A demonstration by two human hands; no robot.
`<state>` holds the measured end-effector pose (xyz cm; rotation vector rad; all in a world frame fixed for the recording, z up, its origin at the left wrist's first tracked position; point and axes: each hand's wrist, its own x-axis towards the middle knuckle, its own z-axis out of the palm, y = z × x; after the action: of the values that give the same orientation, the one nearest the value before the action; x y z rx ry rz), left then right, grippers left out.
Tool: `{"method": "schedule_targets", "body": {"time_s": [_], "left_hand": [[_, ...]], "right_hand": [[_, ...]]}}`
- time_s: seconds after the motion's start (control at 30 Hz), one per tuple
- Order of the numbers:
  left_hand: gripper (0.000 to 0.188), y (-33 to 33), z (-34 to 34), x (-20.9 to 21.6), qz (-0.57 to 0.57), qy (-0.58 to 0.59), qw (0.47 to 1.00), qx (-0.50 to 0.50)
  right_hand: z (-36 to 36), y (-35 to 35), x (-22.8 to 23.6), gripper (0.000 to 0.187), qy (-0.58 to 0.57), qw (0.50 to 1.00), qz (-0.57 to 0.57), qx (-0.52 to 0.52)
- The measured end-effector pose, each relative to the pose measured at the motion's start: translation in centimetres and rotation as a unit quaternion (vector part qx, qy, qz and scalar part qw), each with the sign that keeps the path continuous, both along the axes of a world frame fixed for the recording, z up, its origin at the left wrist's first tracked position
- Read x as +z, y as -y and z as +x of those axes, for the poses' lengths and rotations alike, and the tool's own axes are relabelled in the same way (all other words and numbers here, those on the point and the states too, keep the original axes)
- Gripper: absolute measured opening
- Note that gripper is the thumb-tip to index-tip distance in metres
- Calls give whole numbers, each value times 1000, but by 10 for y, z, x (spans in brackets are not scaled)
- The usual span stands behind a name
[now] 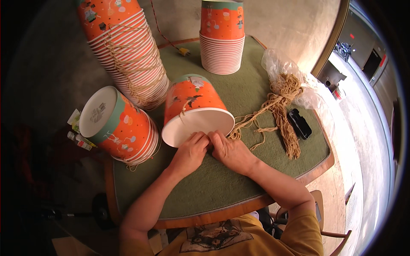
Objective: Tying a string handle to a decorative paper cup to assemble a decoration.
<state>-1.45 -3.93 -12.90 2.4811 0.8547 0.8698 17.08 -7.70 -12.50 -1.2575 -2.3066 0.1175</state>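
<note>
An orange paper bucket (197, 96) with a green base band lies tilted on the table, its white mouth toward me. A short loop of tan string (183, 109) hangs over the far part of its rim. At the near rim my left hand (191, 150) and my right hand (230, 150) meet, both closed, fingers curled and pinching there. Their fingertips are partly hidden, so any string between them cannot be made out. Just right of the bucket, loose strands lead to a knotted bundle of tan string (279, 112).
A tall stack of orange buckets (132, 59) wound with string stands back left; a shorter overturned stack (128, 132) sits near left, another (222, 42) at the back. A black case (300, 123), a clear plastic bag (305, 85) and a yellow plug (183, 51) rest on the green-covered table (205, 196).
</note>
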Motion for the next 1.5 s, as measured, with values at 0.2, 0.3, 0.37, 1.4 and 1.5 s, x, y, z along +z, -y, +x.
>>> {"method": "schedule_targets", "body": {"time_s": [0.2,0.3,0.37,1.4,1.5], "left_hand": [[19,1,0,3,0,-38,999,-7],[16,1,2,3,25,-9,1000,-3],[14,-1,2,1,-19,25,1000,-5],[16,-14,4,-19,-317,207,923,61],[20,-11,7,-18,-286,204,934,65]], "right_hand": [[5,1,8,42,-38,998,-49,11],[4,4,18,41,2,1000,-14,-7],[6,3,15,37,-13,1000,-8,-9],[-8,-9,4,13,-180,969,-109,-127],[-8,-11,3,14,-195,964,-131,-124]]}}
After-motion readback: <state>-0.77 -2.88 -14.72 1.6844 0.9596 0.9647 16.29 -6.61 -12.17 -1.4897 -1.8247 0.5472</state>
